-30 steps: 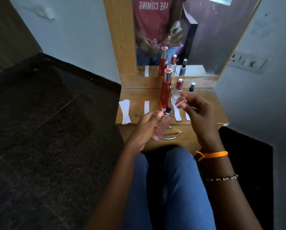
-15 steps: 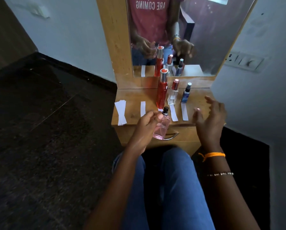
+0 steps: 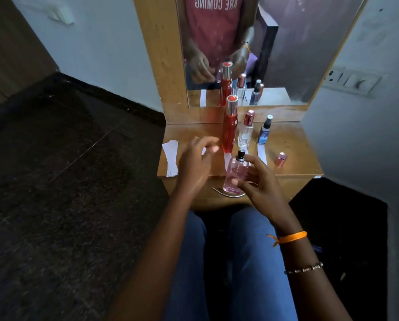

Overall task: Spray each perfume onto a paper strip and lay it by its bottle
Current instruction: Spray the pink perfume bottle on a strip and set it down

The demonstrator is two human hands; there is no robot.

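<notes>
The right hand point(image 3: 256, 181) holds a small clear glass bottle of pink perfume point(image 3: 236, 176) upright over the near edge of the wooden dressing table point(image 3: 295, 144), thumb across its front and fingers curled behind its right side. The black spray nozzle point(image 3: 241, 155) is bare, probably so the bottle is ready to spray; a rose-gold cap point(image 3: 280, 159) lying on its side at the right of the tabletop looks like the one that belongs to it.

The left hand point(image 3: 197, 163) hangs over the left part of the tabletop, holding nothing, its fingers apart and loosely bent toward the far side. It partly covers a single white paper strip point(image 3: 203, 151), and a small stack of spare white paper strips point(image 3: 170, 158) lies at the near left corner, so I judge it is reaching for a fresh strip, though motion blur at the fingertips leaves the exact target uncertain.

Along the far side, below the mirror point(image 3: 263, 54), stand a tall red bottle with a silver cap point(image 3: 229, 128), a clear bottle with a rose cap point(image 3: 246, 133) and a small dark blue bottle with a black nozzle point(image 3: 264, 133). A strip point(image 3: 262, 154) lies just in front of the blue one and another strip point(image 3: 227, 159) in front of the red one, which suggests those are done. The pink bottle has no place in the row yet.
</notes>
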